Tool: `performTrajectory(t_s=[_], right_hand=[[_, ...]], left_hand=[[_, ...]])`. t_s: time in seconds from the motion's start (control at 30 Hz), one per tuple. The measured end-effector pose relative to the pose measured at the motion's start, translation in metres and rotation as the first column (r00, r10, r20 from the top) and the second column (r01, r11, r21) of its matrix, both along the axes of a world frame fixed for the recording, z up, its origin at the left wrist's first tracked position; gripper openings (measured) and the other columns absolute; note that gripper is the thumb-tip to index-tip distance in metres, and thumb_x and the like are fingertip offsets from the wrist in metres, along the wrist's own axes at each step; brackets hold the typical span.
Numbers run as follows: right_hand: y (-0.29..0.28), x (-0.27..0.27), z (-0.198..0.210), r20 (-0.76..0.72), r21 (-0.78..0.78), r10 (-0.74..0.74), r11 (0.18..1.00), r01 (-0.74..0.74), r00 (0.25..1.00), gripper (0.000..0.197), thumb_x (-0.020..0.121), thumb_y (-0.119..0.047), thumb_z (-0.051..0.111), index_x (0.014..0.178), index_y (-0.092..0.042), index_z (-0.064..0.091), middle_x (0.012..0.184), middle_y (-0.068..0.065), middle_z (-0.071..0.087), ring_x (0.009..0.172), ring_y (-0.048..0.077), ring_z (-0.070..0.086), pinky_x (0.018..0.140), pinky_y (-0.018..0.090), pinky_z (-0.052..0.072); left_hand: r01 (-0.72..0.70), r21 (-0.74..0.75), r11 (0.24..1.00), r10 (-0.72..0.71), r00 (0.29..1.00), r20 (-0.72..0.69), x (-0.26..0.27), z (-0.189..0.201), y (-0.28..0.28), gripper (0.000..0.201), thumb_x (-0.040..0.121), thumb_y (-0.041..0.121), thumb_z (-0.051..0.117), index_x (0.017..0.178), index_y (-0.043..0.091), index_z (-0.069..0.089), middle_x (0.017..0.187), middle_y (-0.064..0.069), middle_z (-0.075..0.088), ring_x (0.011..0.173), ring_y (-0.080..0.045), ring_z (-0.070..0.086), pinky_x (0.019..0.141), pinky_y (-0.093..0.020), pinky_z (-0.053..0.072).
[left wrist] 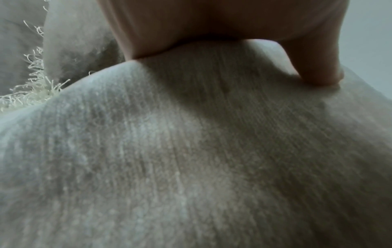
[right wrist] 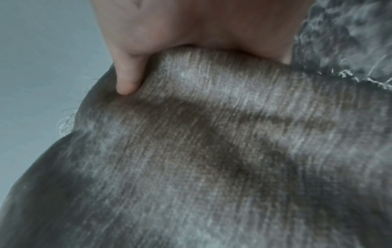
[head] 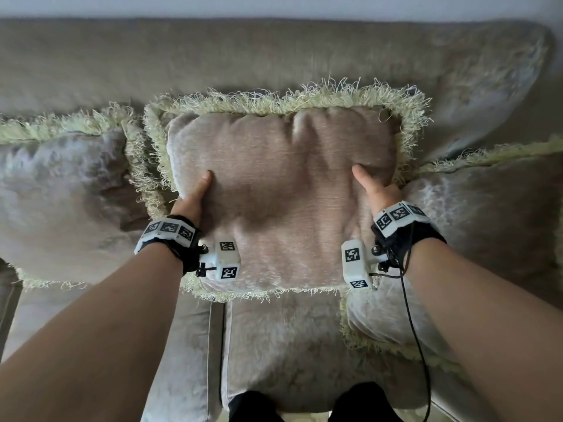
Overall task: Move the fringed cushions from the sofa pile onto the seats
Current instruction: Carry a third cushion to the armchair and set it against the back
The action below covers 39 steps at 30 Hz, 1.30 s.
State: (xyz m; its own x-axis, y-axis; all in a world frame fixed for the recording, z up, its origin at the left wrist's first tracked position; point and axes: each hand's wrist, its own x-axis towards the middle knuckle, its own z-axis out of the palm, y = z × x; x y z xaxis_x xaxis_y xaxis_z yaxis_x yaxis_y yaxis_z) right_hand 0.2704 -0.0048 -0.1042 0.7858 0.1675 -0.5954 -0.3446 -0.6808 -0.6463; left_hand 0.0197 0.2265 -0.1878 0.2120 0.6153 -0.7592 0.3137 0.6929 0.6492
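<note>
- Cushion grip first: the left hand (head: 190, 197) and right hand (head: 377, 188) clamp the side edges of a pinkish fringed cushion (head: 283, 190), thumbs pressed into its top face. The fingers wrap under its sides and are hidden, so how deeply they hold I cannot tell.
- The fringed cushion sits between the two hands, over the middle of the sofa (head: 91, 62), tilted toward the backrest; whether it rests on the seat or hangs clear I cannot tell.
- Soft filling could give under the thumbs, as the dents in both wrist views suggest. A shallow hold may let one side slide out and the cushion swing down.
- Left cushion (head: 61, 193) lies just outside the left fingers, and right cushion (head: 487, 223) just outside the right fingers. Their yellow fringes touch or overlap the held one's fringe.
- Loose threads could tangle, so a sideways pull may drag a neighbour out of place.
- Black cable (head: 411, 324) hangs from the right wrist camera (head: 356, 263), near the right cushion; it could snag the fringe below the wrist.
- Setting down crooked would leave it lapping a neighbour.
</note>
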Motion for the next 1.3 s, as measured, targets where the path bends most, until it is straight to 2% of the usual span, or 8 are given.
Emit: performTrajectory(t_s=[0.23, 0.43, 0.53, 0.63, 0.8, 0.87, 1.0, 1.3], right_hand=[[0.010, 0.015, -0.026, 0.067, 0.110, -0.062, 0.992, 0.054, 0.996, 0.080, 0.074, -0.054, 0.077, 0.134, -0.007, 0.051, 0.130, 0.005, 0.059, 0.111, 0.018, 0.057, 0.089, 0.021, 0.036], [0.012, 0.021, -0.045, 0.096, 0.100, -0.031, 0.995, 0.022, 0.995, 0.081, 0.073, -0.055, 0.076, 0.137, -0.012, 0.049, 0.131, 0.003, 0.059, 0.120, 0.022, 0.055, 0.094, 0.023, 0.036], [0.010, 0.023, -0.049, 0.102, 0.097, -0.031, 0.995, 0.021, 0.994, 0.082, 0.073, -0.056, 0.076, 0.137, -0.012, 0.049, 0.130, 0.003, 0.059, 0.120, 0.021, 0.055, 0.091, 0.021, 0.035], [0.006, 0.021, -0.049, 0.116, 0.071, -0.002, 0.997, -0.007, 0.993, 0.087, 0.069, -0.063, 0.075, 0.136, -0.014, 0.050, 0.130, 0.003, 0.059, 0.120, 0.023, 0.056, 0.094, 0.024, 0.038], [-0.003, 0.020, -0.043, 0.087, 0.057, 0.048, 0.997, -0.053, 0.995, 0.100, 0.066, -0.074, 0.069, 0.141, -0.013, 0.043, 0.140, 0.005, 0.052, 0.127, 0.027, 0.050, 0.107, 0.037, 0.036], [-0.009, 0.021, -0.038, 0.066, 0.066, 0.056, 0.996, -0.060, 0.996, 0.118, 0.052, -0.086, 0.064, 0.143, -0.014, 0.042, 0.143, 0.005, 0.050, 0.129, 0.027, 0.049, 0.111, 0.041, 0.034], [-0.018, 0.020, -0.030, 0.029, 0.106, 0.068, 0.992, -0.070, 0.997, 0.126, 0.050, -0.089, 0.062, 0.147, -0.013, 0.037, 0.148, 0.005, 0.045, 0.134, 0.026, 0.044, 0.112, 0.044, 0.031], [-0.014, 0.022, -0.054, 0.134, 0.068, 0.011, 0.997, -0.020, 0.991, 0.097, 0.074, -0.066, 0.068, 0.144, -0.006, 0.038, 0.147, 0.008, 0.044, 0.134, 0.027, 0.044, 0.108, 0.036, 0.034]], left_hand=[[-0.032, 0.033, 0.999, 0.035, 0.996, -0.083, 0.022, -0.032, 0.010, 0.153, 0.021, 0.098, 0.075, 0.149, 0.018, 0.050, 0.142, -0.004, 0.064, 0.125, -0.030, 0.065, 0.112, -0.049, 0.047], [0.103, 0.080, 0.991, -0.082, 0.969, -0.233, 0.043, -0.017, -0.012, 0.158, 0.042, 0.102, 0.061, 0.162, 0.006, 0.024, 0.158, -0.017, 0.046, 0.140, -0.038, 0.051, 0.120, -0.052, 0.039], [0.129, 0.113, 0.985, -0.090, 0.950, -0.301, 0.044, -0.017, -0.017, 0.131, 0.073, 0.091, 0.055, 0.163, 0.003, 0.017, 0.163, -0.020, 0.036, 0.147, -0.038, 0.043, 0.123, -0.048, 0.033], [0.161, 0.106, 0.981, -0.124, 0.947, -0.295, 0.042, -0.012, -0.025, 0.157, 0.045, 0.107, 0.050, 0.162, 0.005, 0.026, 0.160, -0.018, 0.043, 0.144, -0.037, 0.047, 0.123, -0.048, 0.034], [0.177, 0.136, 0.975, -0.133, 0.950, -0.281, 0.040, -0.004, -0.037, 0.108, 0.085, 0.081, 0.053, 0.155, -0.001, 0.039, 0.151, -0.019, 0.053, 0.135, -0.036, 0.055, 0.118, -0.042, 0.040], [0.190, 0.111, 0.975, -0.158, 0.956, -0.248, 0.038, 0.003, -0.045, 0.118, 0.076, 0.087, 0.057, 0.152, -0.001, 0.042, 0.146, -0.019, 0.057, 0.131, -0.036, 0.059, 0.117, -0.045, 0.042], [0.154, 0.060, 0.986, -0.143, 0.978, -0.153, 0.038, -0.014, -0.052, 0.169, 0.011, 0.103, 0.064, 0.148, 0.006, 0.048, 0.136, -0.012, 0.066, 0.123, -0.034, 0.064, 0.116, -0.050, 0.045], [0.230, 0.048, 0.972, -0.213, 0.949, -0.231, 0.050, -0.044, -0.047, 0.164, 0.027, 0.111, 0.048, 0.148, 0.000, 0.048, 0.140, -0.018, 0.063, 0.125, -0.040, 0.064, 0.115, -0.053, 0.044]])
